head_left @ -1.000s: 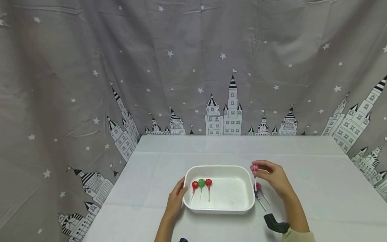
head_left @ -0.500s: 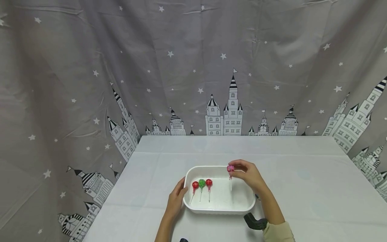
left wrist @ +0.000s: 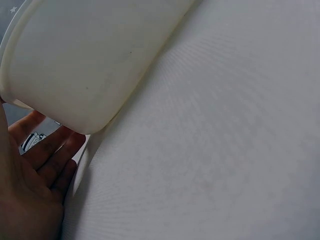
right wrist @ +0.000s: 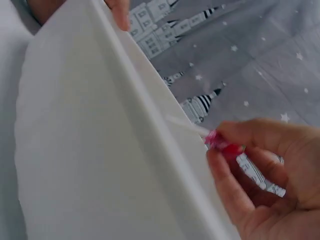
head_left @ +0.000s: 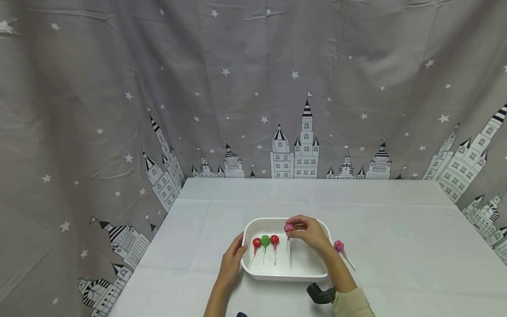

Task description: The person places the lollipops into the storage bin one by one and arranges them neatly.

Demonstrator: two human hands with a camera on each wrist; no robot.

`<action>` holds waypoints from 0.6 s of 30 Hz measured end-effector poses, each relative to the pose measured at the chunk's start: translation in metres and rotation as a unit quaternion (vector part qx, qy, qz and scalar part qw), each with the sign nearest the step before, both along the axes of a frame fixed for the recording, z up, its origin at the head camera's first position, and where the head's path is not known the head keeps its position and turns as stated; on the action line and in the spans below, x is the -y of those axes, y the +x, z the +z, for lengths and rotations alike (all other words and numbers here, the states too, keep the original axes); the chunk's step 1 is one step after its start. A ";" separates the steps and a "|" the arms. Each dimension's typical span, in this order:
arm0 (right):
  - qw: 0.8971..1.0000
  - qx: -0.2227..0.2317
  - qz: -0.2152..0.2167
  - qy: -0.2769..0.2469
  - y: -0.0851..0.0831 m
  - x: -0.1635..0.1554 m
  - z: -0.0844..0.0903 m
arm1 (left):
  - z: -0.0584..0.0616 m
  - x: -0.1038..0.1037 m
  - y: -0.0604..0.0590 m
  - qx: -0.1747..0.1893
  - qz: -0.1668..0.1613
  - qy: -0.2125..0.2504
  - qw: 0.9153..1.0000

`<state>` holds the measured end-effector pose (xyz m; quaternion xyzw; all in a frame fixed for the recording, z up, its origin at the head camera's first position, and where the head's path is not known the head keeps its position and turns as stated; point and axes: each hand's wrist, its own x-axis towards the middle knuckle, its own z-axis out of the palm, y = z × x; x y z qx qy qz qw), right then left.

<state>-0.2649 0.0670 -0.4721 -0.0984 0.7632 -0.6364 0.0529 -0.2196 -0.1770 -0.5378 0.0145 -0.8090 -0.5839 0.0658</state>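
Note:
A white tray lies on the table, with two red lollipops, the left one and the right one, and a green lollipop between them in a row. My left hand holds the tray's left end, fingers along the outside and thumb at the rim. Over the tray, right of the row, my right hand pinches a pink lollipop by its wrapped head, its white stick pointing down. In the right wrist view, thumb and fingers hold this lollipop beyond the tray's rim.
Right of the tray lies another pink lollipop with a purple part near its stick. My right forearm partly blocks the view there. A black wrist mount sticks out near the tray's front right. A grey castle-print curtain hangs behind the white table.
My right hand has carried the pink lollipop leftward from beside the tray's right end to above its inside, nearer the row. My left hand stays at the tray's left end.

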 end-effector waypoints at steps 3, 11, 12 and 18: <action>1.000 0.006 -0.008 0.011 -0.006 0.005 -0.013 | -0.006 0.002 -0.002 -0.003 0.004 -0.002 1.000; 1.000 -0.004 0.020 0.021 -0.008 0.011 -0.023 | -0.006 0.000 -0.002 -0.008 0.002 -0.002 1.000; 0.999 -0.006 0.024 0.023 -0.008 0.011 -0.024 | -0.006 0.000 -0.001 -0.006 0.002 -0.002 1.000; 0.998 -0.020 0.035 0.044 -0.008 0.013 -0.027 | -0.006 0.001 -0.002 -0.003 0.002 0.003 1.000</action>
